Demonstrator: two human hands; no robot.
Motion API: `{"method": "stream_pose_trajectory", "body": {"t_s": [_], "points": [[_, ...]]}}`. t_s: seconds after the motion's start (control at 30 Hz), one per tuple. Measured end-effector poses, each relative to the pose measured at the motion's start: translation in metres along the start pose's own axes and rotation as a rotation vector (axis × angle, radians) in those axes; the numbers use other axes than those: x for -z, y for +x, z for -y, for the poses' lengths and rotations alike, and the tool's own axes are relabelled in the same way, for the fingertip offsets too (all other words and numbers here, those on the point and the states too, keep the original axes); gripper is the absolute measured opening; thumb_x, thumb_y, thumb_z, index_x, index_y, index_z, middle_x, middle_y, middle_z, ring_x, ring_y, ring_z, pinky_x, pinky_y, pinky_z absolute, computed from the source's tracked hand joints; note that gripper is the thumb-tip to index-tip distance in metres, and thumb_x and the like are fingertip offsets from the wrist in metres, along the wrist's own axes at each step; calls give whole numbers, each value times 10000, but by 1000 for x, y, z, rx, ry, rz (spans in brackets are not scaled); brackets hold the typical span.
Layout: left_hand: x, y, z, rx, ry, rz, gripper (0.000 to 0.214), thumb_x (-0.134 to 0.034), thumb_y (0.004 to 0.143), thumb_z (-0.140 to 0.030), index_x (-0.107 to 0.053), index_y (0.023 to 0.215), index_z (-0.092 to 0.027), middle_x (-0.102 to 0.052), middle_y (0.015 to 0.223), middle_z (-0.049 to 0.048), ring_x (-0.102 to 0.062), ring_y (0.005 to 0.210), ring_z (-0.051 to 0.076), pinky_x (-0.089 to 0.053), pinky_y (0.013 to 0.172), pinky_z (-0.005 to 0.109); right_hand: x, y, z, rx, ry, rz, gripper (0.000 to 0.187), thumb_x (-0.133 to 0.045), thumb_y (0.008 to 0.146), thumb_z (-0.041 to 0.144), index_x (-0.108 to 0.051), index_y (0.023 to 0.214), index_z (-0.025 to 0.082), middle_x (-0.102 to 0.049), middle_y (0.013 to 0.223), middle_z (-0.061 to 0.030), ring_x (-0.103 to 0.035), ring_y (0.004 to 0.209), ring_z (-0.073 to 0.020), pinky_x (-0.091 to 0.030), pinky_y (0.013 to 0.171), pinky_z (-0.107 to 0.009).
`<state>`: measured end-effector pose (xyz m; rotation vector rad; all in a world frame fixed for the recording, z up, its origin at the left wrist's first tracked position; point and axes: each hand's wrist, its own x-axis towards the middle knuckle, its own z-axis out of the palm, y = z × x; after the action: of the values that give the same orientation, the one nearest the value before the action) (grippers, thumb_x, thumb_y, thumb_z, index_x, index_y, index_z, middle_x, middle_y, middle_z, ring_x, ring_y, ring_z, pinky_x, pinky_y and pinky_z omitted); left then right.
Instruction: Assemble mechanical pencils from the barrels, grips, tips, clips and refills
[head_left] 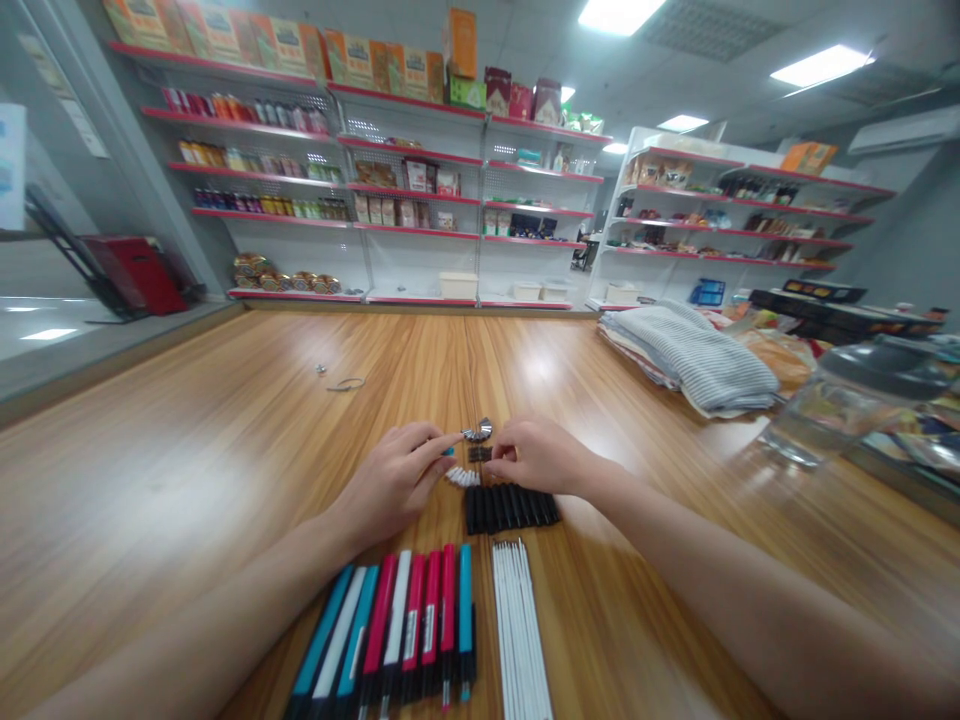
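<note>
My left hand point(405, 475) is low over the table, its index finger stretched out and its thumb apart. A small blue piece point(448, 452) shows between those fingertips, apparently not squeezed. My right hand point(536, 455) is closed in a pinch beside a row of small dark springs point(478, 454); whatever it may hold is hidden. Small silver metal pieces point(478, 432) curve behind the springs, and small white pieces point(463, 478) fan out in front. Nearer lie black pen grips point(511, 508), white pen refills point(519, 630) and blue, white and pink pen barrels point(412, 610), side by side.
A thin looped strip point(346, 384) and a tiny shiny object point(321, 370) lie at the far left of the wooden table point(187, 480). Folded striped cloth point(690, 355) and a clear water bottle point(832, 400) stand right. Stocked shelves point(420, 235) rise behind.
</note>
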<state>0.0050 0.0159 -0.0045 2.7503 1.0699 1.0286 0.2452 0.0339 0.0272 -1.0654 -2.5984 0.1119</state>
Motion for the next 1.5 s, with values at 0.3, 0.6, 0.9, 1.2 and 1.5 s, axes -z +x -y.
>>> {"method": "stream_pose_trajectory", "body": {"t_s": [0.3,0.6,0.9,1.2,1.5], "points": [[1,0,-1,-19,16,-3,361,-463,943,-212,-516,1299,-235,-582,1031,80,-525,940,203,-425,840,369,2,0,-1,7,-66,43,115,-633,785,209,-686,696,160,-653,686,-35,-551,657,-133,-332,610,-242],[6,5,-8,-54,49,-3,220,-455,951,-224,-555,1145,-194,-628,953,67,-534,891,200,-420,808,351,14,5,13,-4,143,-117,101,-649,794,224,-661,720,156,-632,687,-11,-540,675,-118,-359,646,-235],[10,6,-17,-115,103,-32,111,-481,945,-240,-573,940,-179,-582,804,40,-499,773,165,-396,717,305,11,3,44,-67,450,-259,94,-626,821,253,-656,801,166,-624,732,1,-539,671,-97,-401,629,-223],[10,3,-17,-93,46,-99,76,-502,931,-207,-553,983,-186,-594,831,40,-518,797,168,-411,734,312,0,4,47,-172,805,-202,195,-578,872,348,-637,884,162,-664,795,-22,-613,718,-120,-487,659,-245],[11,4,-13,-90,69,-67,119,-507,928,-214,-572,1023,-185,-610,847,47,-535,810,176,-421,743,311,-4,4,49,-210,846,-251,192,-599,857,346,-641,861,158,-662,774,-25,-626,709,-125,-509,662,-253]]}}
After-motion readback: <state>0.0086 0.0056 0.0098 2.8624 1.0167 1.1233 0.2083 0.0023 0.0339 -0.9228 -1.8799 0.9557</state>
